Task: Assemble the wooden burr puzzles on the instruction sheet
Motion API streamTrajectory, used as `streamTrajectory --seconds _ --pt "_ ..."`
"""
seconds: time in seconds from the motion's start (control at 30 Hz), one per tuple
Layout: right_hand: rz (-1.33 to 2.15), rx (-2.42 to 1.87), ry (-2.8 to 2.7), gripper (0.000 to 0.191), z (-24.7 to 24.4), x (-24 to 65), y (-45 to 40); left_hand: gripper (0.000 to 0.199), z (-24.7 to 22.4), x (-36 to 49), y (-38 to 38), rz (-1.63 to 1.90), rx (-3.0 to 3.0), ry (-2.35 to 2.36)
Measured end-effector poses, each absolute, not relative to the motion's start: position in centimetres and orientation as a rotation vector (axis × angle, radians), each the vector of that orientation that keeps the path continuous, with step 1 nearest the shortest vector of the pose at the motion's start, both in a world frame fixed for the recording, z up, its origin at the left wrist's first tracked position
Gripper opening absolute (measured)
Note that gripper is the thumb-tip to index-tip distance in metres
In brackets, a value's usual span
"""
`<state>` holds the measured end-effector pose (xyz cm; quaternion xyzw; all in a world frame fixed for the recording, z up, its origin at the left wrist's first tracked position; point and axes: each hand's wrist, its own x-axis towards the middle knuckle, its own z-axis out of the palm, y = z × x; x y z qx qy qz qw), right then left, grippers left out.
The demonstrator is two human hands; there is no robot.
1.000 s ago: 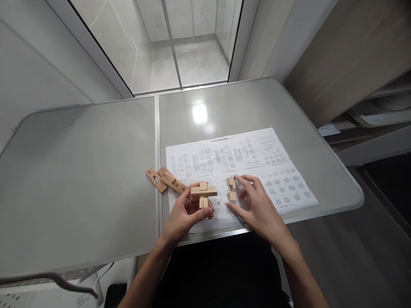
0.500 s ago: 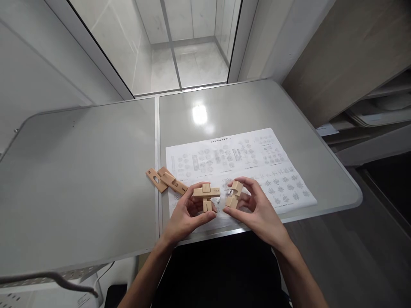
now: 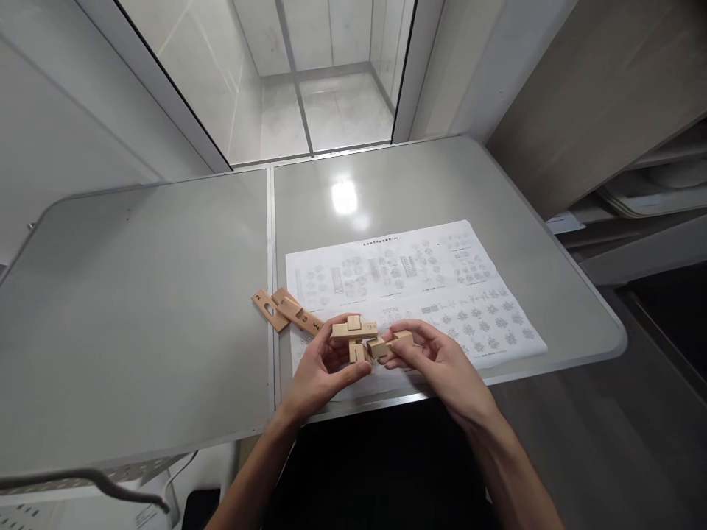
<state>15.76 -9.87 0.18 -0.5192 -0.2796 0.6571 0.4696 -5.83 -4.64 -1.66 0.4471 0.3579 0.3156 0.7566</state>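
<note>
In my left hand (image 3: 320, 372) is a partly joined wooden burr puzzle (image 3: 347, 331), with one bar lying crosswise and others running through it. Thumb and fingers grip it from the left and below. A notched wooden puzzle piece (image 3: 402, 338) is pinched in my right hand (image 3: 436, 364), its near end beside the puzzle's right side. Whether the two touch I cannot tell. Left of my left hand, flat wooden pieces (image 3: 270, 311) marked with numbers lie overlapping on the table; some have cut-out slots.
Under my hands a large printed sheet (image 3: 469, 294) with rows of puzzle diagrams is spread on the grey table (image 3: 166, 294). A metal seam (image 3: 270, 221) crosses the tabletop. Beyond the far edge is a glass panel (image 3: 331, 96); shelves (image 3: 635, 191) stand at the right.
My right hand has turned its notched piece from upright to lying sideways and brought it left, close to the puzzle. My left hand has hardly moved.
</note>
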Motion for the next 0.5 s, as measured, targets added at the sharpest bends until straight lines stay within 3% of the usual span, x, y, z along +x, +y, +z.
streamTrajectory --seconds 0.13,0.5 --pt "1.635 -1.274 -0.694 0.049 0.1 16.0 -10.1 0.067 -1.3 -5.6 -4.7 0.734 0.968 0.837" --pt "1.153 -1.523 -1.262 0.028 1.1 15.0 -10.9 0.075 -1.6 -5.4 -5.5 0.783 1.283 0.942"
